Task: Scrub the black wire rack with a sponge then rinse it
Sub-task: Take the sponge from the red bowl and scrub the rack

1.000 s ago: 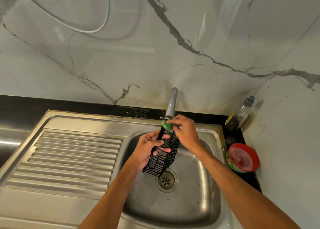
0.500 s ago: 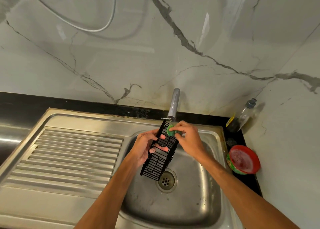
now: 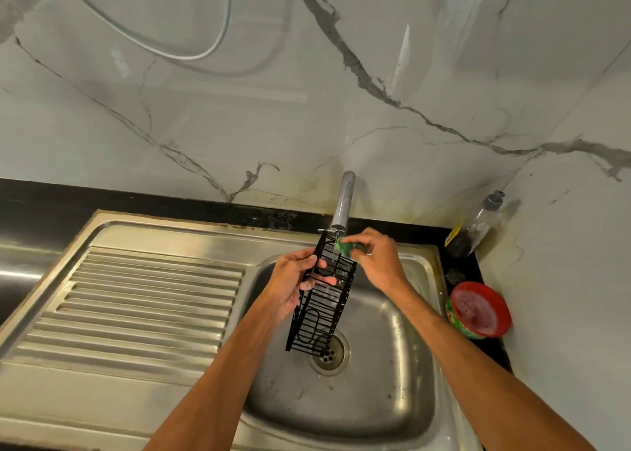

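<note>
Holding the black wire rack (image 3: 321, 314) over the sink basin (image 3: 423, 331), the left hand (image 3: 290, 280) grasps its long left edge in the upper half, with fingertips curled in through the bars; rack steeply tilted, top end just under the faucet spout (image 3: 343, 198), bottom end over the drain (image 3: 331, 353), covering the drain's left part; contact with the basin floor cannot be told.

Right hand (image 3: 379, 263) pinches the green sponge (image 3: 343, 247) between thumb and fingers; sponge pressed on the rack's top right corner, just beside the spout tip.

Edges and room: basin walls curve up on all sides; the widest bare steel lies toward the near wall, between the two forearms; a narrower band lies between the rack and the right wall; the far wall is close behind the rack's top. The ribbed drainboard (image 3: 146, 300) adjoins the basin on the left, level with its rim.

Obstructions: spout directly above the rack's top end, whether touching cannot be told; a strip of black counter (image 3: 51, 198) runs between the sink's far edge and the marble wall (image 3: 307, 109); on the same counter, right of the sink rim, stands a red-lidded tub (image 3: 479, 309); beyond it a bottle (image 3: 478, 225) leans in the corner; side wall (image 3: 580, 263) just behind both; a cable (image 3: 191, 54) loops high on the marble wall, well apart from the hands.
</note>
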Motion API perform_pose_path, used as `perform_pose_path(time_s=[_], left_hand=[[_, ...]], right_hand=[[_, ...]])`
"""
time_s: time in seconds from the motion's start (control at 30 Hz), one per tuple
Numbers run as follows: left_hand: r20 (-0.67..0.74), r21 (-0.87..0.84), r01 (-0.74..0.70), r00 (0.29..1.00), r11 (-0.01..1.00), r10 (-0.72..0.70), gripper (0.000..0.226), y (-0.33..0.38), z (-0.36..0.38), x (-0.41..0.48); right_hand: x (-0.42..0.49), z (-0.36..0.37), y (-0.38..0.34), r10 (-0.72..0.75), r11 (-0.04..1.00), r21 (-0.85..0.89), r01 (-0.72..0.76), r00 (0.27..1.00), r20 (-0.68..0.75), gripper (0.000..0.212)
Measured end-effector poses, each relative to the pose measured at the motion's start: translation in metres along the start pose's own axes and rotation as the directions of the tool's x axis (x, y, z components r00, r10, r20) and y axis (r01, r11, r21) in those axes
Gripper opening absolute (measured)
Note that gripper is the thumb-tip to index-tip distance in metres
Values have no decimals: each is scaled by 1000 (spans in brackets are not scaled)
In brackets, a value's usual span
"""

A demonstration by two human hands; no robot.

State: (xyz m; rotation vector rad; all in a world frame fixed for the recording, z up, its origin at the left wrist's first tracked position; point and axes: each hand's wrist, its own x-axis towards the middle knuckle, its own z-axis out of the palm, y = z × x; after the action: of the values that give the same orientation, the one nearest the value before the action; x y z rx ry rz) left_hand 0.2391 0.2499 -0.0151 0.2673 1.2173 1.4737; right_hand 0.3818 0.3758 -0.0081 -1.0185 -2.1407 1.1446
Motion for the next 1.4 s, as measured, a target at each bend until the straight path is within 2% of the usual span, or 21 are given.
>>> perform_pose_path(time_s=[0.13,0.17,0.2,0.27,0.3,0.4,0.47,0.53,0.6,0.63,0.7,0.8,0.83,0.97,1.1,1.2,1.3,1.4], left_hand=[[-40,46,-14,999,999,16,25,3,2,3],[-47,54,-14,999,998,17,27,5,2,3],[-47,68,-8,999,998,11,32,6,4,2],[-20,120,15,1000,993,-13,51,10,9,-3],[3,153,21,1000,988,-22,64,12,13,-4],[73,222,30,996,975,-47,96,15,20,-5],[98,222,53,992,974,-77,104,16,18,-5],[98,225,73,990,972,-97,107,14,12,-6],[94,253,87,989,964,-113,108,13,9,-6],[103,260,85,988,962,-115,108,13,11,-6],[130,260,77,985,963,-114,112,14,13,-5],[148,233,78,982,969,-114,114,13,14,-3],[149,227,82,982,971,-118,115,13,13,-3],[127,281,93,983,955,-133,112,12,12,-3],[115,333,93,984,938,-139,107,19,16,-3],[123,350,78,984,934,-128,100,24,14,-5],[127,396,34,988,918,-91,84,29,7,-6],[76,619,-80,996,781,41,75,25,-9,-1]], right_hand=[[-17,-3,-10,-46,997,69,29,966,255,28],[-17,-6,-11,-39,996,84,19,968,249,28],[-12,-8,-12,-29,995,99,11,984,177,27],[-1,-3,-17,-15,993,113,13,1000,22,26],[1,3,-21,-23,994,106,22,1000,12,26],[-13,17,-27,-85,995,71,74,983,164,28],[-22,13,-26,-115,992,80,96,951,286,29],[-13,4,-22,-90,994,86,68,956,278,28],[0,0,-19,-32,997,69,24,992,119,28],[2,1,-19,-29,999,47,25,996,87,28],[-9,7,-23,-65,998,11,64,980,186,26],[-33,8,-26,-114,993,7,121,910,399,27],[-33,5,-26,-111,993,21,112,902,417,27],[-7,-6,-14,-23,990,141,-4,982,190,26],[6,0,-5,9,999,44,-23,956,294,21],[12,4,-10,32,999,-14,-29,952,303,29],[18,7,-14,43,997,51,-59,961,273,38],[20,3,-10,56,979,174,-106,961,271,34]])
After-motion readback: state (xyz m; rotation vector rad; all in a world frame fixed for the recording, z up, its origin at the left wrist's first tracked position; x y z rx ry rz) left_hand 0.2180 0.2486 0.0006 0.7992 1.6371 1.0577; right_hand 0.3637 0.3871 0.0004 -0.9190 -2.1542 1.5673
